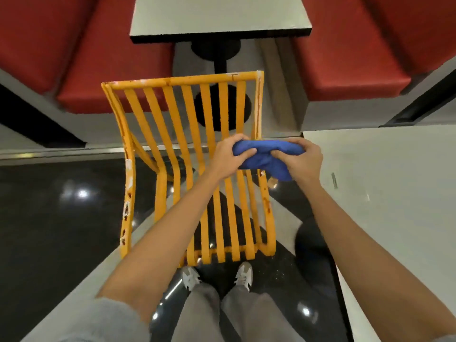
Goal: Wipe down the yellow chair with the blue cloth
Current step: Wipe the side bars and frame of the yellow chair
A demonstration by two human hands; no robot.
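Blue cloth (pixel 265 156) is bunched between both hands, left hand (pixel 228 157) and right hand (pixel 302 160), fingers pinching it above the yellow chair (pixel 187 154). Bunched this tightly, it may wipe only narrow strips of each slat.

Open gaps between chair slats (pixel 190 134)

Both hands (pixel 229 157) (pixel 302 160) clenched — arms outstretched
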